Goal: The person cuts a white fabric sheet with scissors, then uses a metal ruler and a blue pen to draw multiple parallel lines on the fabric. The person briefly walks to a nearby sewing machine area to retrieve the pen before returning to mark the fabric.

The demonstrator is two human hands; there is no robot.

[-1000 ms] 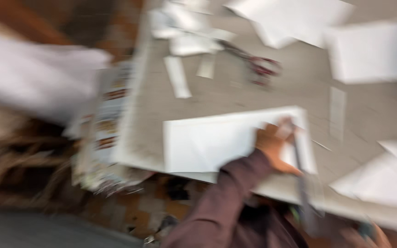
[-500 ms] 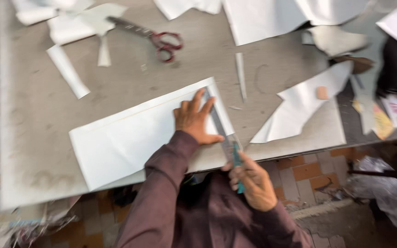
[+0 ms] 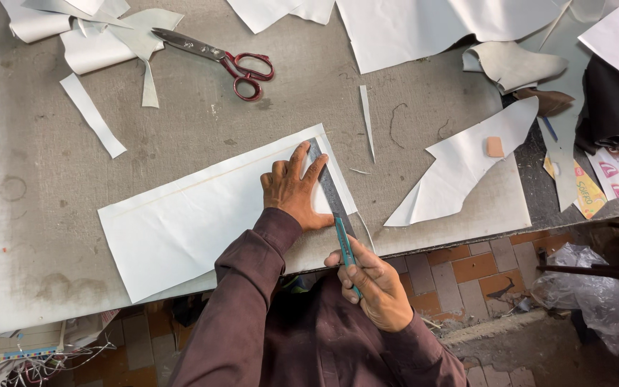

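Observation:
A large white sheet (image 3: 195, 215) lies on the grey worktable (image 3: 37, 215). My left hand (image 3: 294, 190) presses flat on a dark metal ruler (image 3: 327, 188) laid along the sheet's right edge, fingers spread. My right hand (image 3: 370, 283) grips a teal-handled knife (image 3: 345, 249) at the near end of the ruler, at the table's front edge. The blade tip is hidden by the hand and ruler.
Red-handled scissors (image 3: 227, 61) lie at the back. White offcuts and strips (image 3: 94, 115) are scattered around, with a larger white piece (image 3: 467, 168) carrying a small orange block (image 3: 494, 147) to the right. Dark material (image 3: 614, 107) and printed packets (image 3: 589, 190) sit at far right.
The view has steadied and shifted slightly left. My left hand stays on the ruler; my right hand with the knife has settled at the ruler's near end.

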